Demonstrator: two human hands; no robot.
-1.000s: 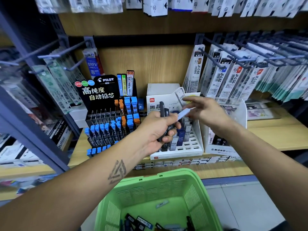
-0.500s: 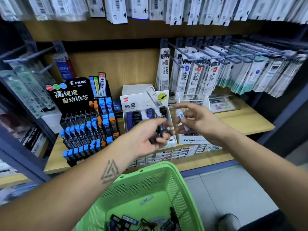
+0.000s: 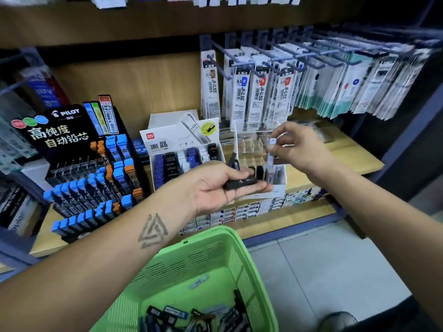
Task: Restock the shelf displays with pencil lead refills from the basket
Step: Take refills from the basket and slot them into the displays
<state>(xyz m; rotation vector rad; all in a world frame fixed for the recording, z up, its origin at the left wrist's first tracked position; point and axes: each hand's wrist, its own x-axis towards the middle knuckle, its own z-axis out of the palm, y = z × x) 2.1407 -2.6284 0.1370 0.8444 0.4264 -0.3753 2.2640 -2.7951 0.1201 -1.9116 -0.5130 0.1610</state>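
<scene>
My left hand (image 3: 215, 188) holds black lead refill cases (image 3: 241, 182) between thumb and fingers, in front of the shelf. My right hand (image 3: 297, 146) pinches a slim white and grey refill case (image 3: 271, 155) upright over the clear MONO display box (image 3: 256, 149), its lower end among the compartments. The green basket (image 3: 215, 255) below holds several more refill cases (image 3: 191, 317).
A white Deli display (image 3: 182, 154) with blue, black and white cases stands left of the clear box. A black Pilot rack (image 3: 93, 178) is further left. Packets hang on hooks (image 3: 287, 92) above. Small boxes line the shelf edge (image 3: 239, 212).
The view has swung left to right. My right hand carried the white case from the Deli display over to the clear box. My left hand turned palm-up with the black cases.
</scene>
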